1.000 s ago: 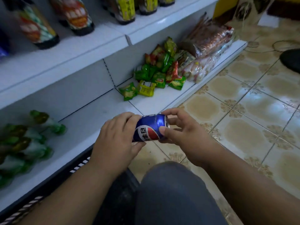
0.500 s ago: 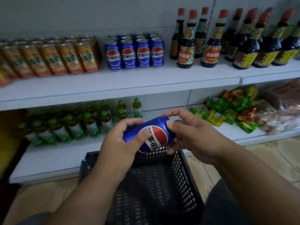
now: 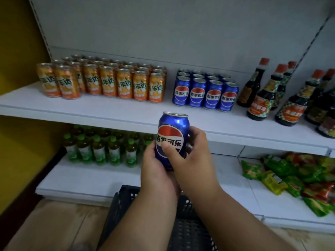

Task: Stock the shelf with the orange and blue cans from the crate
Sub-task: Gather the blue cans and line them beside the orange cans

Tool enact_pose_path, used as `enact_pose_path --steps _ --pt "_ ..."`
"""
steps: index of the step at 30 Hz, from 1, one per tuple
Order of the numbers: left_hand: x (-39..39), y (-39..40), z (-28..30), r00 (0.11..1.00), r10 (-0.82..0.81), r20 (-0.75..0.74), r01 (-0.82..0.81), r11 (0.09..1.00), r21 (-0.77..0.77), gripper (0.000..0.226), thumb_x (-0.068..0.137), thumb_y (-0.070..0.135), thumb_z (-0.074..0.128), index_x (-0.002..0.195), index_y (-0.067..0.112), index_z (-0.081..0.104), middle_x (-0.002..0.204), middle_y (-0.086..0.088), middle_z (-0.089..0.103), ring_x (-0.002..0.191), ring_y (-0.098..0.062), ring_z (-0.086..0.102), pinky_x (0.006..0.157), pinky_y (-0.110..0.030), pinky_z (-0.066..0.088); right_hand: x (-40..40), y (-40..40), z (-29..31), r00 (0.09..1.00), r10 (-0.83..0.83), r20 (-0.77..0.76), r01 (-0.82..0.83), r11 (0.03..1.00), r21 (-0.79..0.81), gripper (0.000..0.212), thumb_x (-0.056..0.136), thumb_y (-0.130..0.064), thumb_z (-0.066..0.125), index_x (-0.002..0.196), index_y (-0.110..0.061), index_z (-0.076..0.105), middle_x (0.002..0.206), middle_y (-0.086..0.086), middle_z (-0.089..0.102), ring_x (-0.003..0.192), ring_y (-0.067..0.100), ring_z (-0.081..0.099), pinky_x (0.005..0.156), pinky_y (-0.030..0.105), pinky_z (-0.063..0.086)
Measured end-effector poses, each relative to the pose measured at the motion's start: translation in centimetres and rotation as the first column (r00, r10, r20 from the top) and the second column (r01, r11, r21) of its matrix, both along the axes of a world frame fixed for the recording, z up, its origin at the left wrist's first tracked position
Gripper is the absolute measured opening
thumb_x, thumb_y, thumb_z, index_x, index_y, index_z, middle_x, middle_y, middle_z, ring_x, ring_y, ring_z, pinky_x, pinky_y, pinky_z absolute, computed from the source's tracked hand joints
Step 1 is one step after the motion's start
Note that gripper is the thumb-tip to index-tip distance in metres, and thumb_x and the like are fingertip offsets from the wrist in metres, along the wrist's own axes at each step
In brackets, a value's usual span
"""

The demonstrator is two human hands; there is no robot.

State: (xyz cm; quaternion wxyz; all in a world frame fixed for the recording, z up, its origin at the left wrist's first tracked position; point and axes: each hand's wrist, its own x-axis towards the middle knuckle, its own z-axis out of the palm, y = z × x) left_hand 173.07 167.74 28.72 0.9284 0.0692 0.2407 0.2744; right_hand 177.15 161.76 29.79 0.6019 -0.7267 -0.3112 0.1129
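Above the crate (image 3: 125,200), both hands — left hand (image 3: 155,171), right hand (image 3: 190,156) — clasp one blue can (image 3: 172,131) upright; set down carelessly, it might topple the shelved blue cans (image 3: 204,91).

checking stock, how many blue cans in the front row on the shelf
4, side by side in the front row on the shelf, right of the orange cans. More rows stand behind, partly hidden. One more blue can is in hand.

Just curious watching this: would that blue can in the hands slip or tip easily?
The blue can looks smooth and glossy, so perhaps slippery; both the left hand and right hand grip it. Tall and narrow, it might tip if nudged.
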Motion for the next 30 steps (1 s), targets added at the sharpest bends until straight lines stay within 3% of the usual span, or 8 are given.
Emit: enact_pose_path --steps 4,7,11,13,16,21,26,30 --pt "3.0 2.2 1.1 0.997 -0.005 -0.072 0.012 0.995 0.096 0.042 0.09 0.037 0.056 0.114 0.007 0.073 0.102 -0.016 0.073 0.091 -0.03 0.073 0.07 -0.04 0.06 2.7 2.3 0.7 0.975 -0.111 0.191 0.127 0.989 -0.072 0.061 0.067 -0.064 0.071 0.121 -0.046 0.047 0.112 -0.025 0.053 0.101 -0.009 0.053 0.073 0.007 0.043" --pt "5.5 4.3 2.0 0.971 0.109 -0.215 -0.021 0.928 0.373 0.025 0.09 0.031 0.058 0.099 0.02 0.078 0.098 -0.01 0.077 0.087 -0.027 0.076 0.073 -0.041 0.061 6.0 3.9 1.7 0.994 -0.084 0.065 0.087 0.995 -0.039 0.051 0.07 -0.053 0.081 0.11 -0.047 0.049 0.097 -0.024 0.065 0.087 -0.013 0.061 0.072 0.014 0.054" --pt "8.2 8.6 2.1 0.806 0.438 -0.399 0.208 0.422 0.882 0.025 0.102 0.031 0.045 0.102 0.036 0.07 0.088 0.016 0.073 0.077 0.005 0.067 0.06 -0.013 0.049 11.5 6.4 2.6 0.986 -0.099 0.134 0.107 0.992 -0.058 0.048 0.074 -0.042 0.084 0.109 -0.042 0.051 0.095 -0.023 0.065 0.083 -0.013 0.062 0.067 0.01 0.052" --pt "9.6 10.7 1.6 0.731 0.509 -0.454 0.403 0.214 0.89 0.018 0.102 0.029 0.048 0.107 0.036 0.064 0.094 0.02 0.066 0.08 0.005 0.061 0.063 -0.011 0.039 13.9 7.9 2.4 0.986 -0.099 0.138 0.11 0.991 -0.074 0.049 0.075 -0.035 0.085 0.112 -0.035 0.053 0.092 -0.023 0.063 0.078 -0.012 0.061 0.064 0.008 0.049" --pt "11.7 13.0 0.4 0.701 0.52 -0.488 0.534 0.07 0.842 0.02 0.101 0.024 0.051 0.118 0.032 0.059 0.106 0.016 0.063 0.089 0.002 0.056 0.068 -0.013 0.038 16.7 10.1 1.2 0.985 -0.12 0.122 0.131 0.988 -0.086 0.049 0.076 -0.027 0.086 0.11 -0.031 0.05 0.086 -0.024 0.057 0.068 -0.018 0.058 0.054 0.003 0.045" --pt "14.6 15.9 -0.8 0.719 0.511 -0.471 0.526 0.041 0.849 0.033 0.101 0.014 0.047 0.127 0.031 0.058 0.121 0.009 0.064 0.102 -0.008 0.058 0.075 -0.016 0.043 19.4 13.1 -0.9 0.971 -0.164 0.174 0.182 0.979 -0.093 0.055 0.076 -0.032 0.085 0.12 -0.027 0.052 0.097 -0.02 0.06 0.081 -0.005 0.058 0.067 0.007 0.042" --pt "17.3 17.5 -0.9 0.733 0.478 -0.484 0.464 0.168 0.869 0.036 0.096 0.013 0.047 0.111 0.045 0.054 0.112 0.007 0.064 0.1 -0.017 0.062 0.091 -0.043 0.055 20.8 15.3 -2.3 0.955 -0.162 0.249 0.185 0.98 -0.072 0.06 0.074 -0.031 0.086 0.124 -0.026 0.053 0.115 -0.009 0.066 0.099 0.006 0.062 0.083 0.023 0.051" --pt "17.4 17.4 -1.9 0.705 0.496 -0.506 0.521 0.121 0.845 0.044 0.093 0.014 0.045 0.126 0.041 0.053 0.114 0.01 0.063 0.097 -0.015 0.059 0.085 -0.037 0.053 21.2 15.6 -3.0 0.957 -0.15 0.248 0.181 0.978 -0.105 0.064 0.076 -0.03 0.084 0.13 -0.024 0.052 0.125 -0.002 0.064 0.114 0.015 0.061 0.096 0.031 0.05"
